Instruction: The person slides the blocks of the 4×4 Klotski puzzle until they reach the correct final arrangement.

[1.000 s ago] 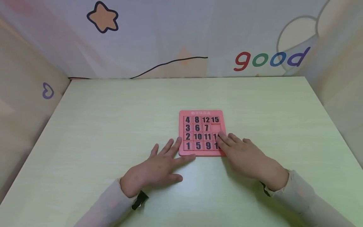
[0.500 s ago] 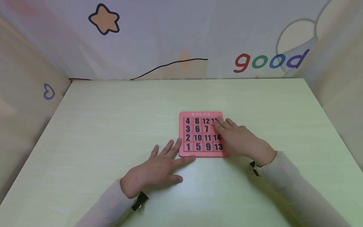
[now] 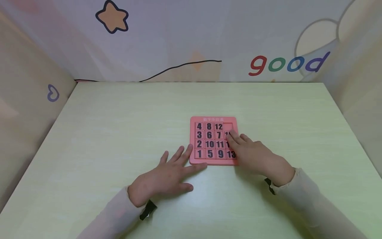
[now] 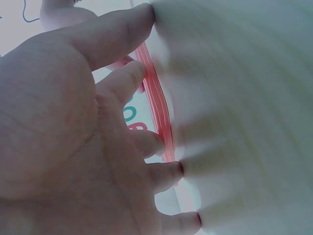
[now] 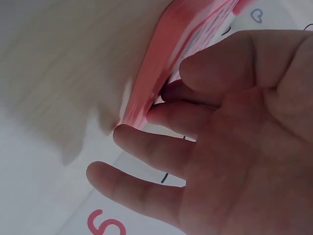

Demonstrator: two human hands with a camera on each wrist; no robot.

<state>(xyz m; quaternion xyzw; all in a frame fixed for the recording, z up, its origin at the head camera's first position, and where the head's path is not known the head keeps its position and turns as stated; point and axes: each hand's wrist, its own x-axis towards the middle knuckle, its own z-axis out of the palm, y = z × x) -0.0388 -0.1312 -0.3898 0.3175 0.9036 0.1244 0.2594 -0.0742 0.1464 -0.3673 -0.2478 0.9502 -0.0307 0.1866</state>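
Note:
A pink sliding number puzzle [image 3: 214, 162] lies flat on the table, its top right cell without a tile. The left hand [image 3: 167, 177] has its fingers spread, with fingertips touching the puzzle's left and near edges. Over the right column, the right hand [image 3: 258, 157] rests its fingertips on a tile in the second row, partly covering the numbers there. In the left wrist view the puzzle's side [image 4: 159, 105] runs along the fingertips of the left hand [image 4: 98, 132]. The right wrist view has the right hand [image 5: 234, 127] with extended fingers beside the pink frame [image 5: 156, 58].
The pale green table [image 3: 119, 126] surrounds the puzzle. Behind it stands a fabric backdrop [image 3: 179, 33] printed with a star and the word "good". Similar cloth hangs at the left and right sides. A dark band piece [image 3: 148, 209] shows under the left wrist.
The right hand moved up to the top right tile, then back toward the person. The 15 tile slid from the top row into the second-row gap. The left hand stayed in place.

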